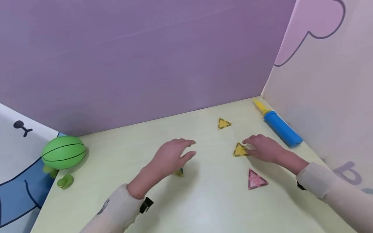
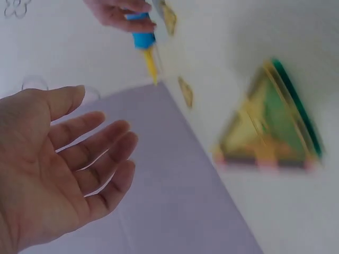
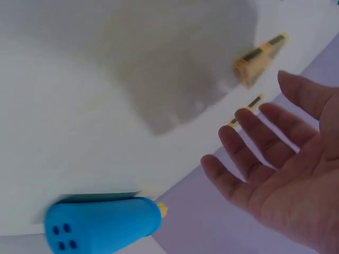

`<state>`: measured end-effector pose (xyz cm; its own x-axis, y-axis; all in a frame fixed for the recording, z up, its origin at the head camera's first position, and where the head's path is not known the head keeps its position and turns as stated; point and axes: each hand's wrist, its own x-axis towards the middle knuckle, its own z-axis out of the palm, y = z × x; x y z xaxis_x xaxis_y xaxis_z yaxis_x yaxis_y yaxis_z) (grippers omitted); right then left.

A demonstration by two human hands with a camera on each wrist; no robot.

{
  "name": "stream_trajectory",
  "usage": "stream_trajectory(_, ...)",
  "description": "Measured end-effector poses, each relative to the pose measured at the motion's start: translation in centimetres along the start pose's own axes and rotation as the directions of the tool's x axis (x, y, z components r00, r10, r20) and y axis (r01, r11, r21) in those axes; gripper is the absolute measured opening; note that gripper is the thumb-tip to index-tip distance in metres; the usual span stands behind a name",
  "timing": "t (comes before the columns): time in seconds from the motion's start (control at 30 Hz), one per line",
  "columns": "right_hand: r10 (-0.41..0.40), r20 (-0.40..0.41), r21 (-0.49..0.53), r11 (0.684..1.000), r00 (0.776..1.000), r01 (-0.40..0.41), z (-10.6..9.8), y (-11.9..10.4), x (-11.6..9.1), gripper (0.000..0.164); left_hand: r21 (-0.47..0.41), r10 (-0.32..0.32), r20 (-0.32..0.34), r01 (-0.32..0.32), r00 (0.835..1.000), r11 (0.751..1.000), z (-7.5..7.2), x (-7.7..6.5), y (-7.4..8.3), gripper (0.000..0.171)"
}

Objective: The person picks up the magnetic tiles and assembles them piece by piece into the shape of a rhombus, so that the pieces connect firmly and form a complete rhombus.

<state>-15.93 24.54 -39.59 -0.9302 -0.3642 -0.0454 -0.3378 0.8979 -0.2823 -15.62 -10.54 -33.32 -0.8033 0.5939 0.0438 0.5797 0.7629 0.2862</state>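
My left hand, fingers loosely extended and holding nothing, hovers above the table. Below it, mostly hidden in the head view, a small translucent triangular piece looks like joined magnetic tiles, yellow with a green side; it is blurred in the left wrist view. My right hand is also empty, its fingers spread and slightly bent. Its fingertips are nearest to a yellow triangular tile; the right wrist view shows them apart from it. Another yellow triangular tile lies farther back, and a pink triangular tile lies nearer.
A blue pump with a yellow nozzle lies along the right wall. On the far left sit a green ball with black lines and a small green toy. A purple wall rises at the table's back edge.
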Motion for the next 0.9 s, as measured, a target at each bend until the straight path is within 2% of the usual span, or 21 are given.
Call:
stream_trajectory(0.1,-0.053,0.023,0.003,0.999,0.998,0.053,0.3,-0.2,-0.7,0.040,0.025,0.049,0.100,-0.052,0.994,0.998,1.2,2.1,1.4,0.042)
stream_trajectory(0.2,-0.078,0.048,0.011,0.997,0.996,0.078,0.3,-0.6,-1.6,0.041,0.070,0.083,0.196,-0.098,0.977,0.993,3.0,4.4,2.2,0.042)
stream_trajectory(0.3,-0.091,0.077,0.028,0.996,0.993,0.089,0.2,-1.0,-2.7,0.042,0.134,0.119,0.249,-0.156,0.961,0.979,5.1,6.7,2.6,0.041)
stream_trajectory(0.43,-0.137,0.103,0.042,0.990,0.985,0.133,0.3,-1.0,-3.9,0.041,0.235,0.146,0.263,-0.210,0.954,0.949,8.0,9.1,3.0,0.045)
stream_trajectory(0.57,-0.219,0.090,0.034,0.976,0.972,0.216,0.7,-1.1,-4.9,0.042,0.250,0.167,0.299,-0.247,0.939,0.936,10.2,10.3,3.5,0.051)
stream_trajectory(0.67,-0.269,0.084,0.031,0.963,0.960,0.267,1.1,-1.5,-5.5,0.043,0.234,0.181,0.331,-0.266,0.926,0.935,11.1,10.8,3.8,0.051)
stream_trajectory(0.77,-0.302,0.098,0.028,0.953,0.948,0.300,1.3,-1.8,-5.9,0.045,0.248,0.175,0.350,-0.271,0.920,0.930,11.6,11.0,4.1,0.051)
stream_trajectory(0.9,-0.311,0.117,0.007,0.950,0.943,0.312,1.7,-1.9,-6.2,0.046,0.310,0.163,0.358,-0.282,0.919,0.908,11.7,11.0,4.4,0.050)
